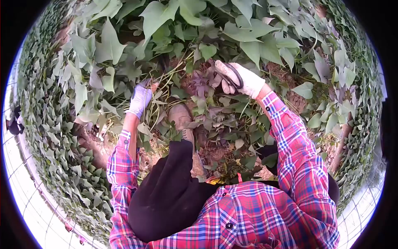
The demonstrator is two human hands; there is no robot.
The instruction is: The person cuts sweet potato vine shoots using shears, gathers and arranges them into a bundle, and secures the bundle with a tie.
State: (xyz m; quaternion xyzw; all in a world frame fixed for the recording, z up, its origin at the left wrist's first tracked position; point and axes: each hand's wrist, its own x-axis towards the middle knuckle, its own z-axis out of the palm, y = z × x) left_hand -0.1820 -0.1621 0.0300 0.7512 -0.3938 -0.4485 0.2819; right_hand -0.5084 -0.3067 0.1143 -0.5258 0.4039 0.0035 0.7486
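My left hand, in a pale glove with a bare fingertip showing, is closed around several thin green vine stems. These trail from leafy vines with broad, pointed green leaves. To the right, my right hand, in a white glove, grips scissors by their dark looped handles. The scissors' blades are not visible among the foliage. Purplish leaves lie between my two hands, just left of the scissors.
My shoe stands among the vines below my hands, with my dark-clothed knee close in front. Bare brown soil shows between the plants. Dense foliage spreads along both sides. A dark shape sits at the far left edge.
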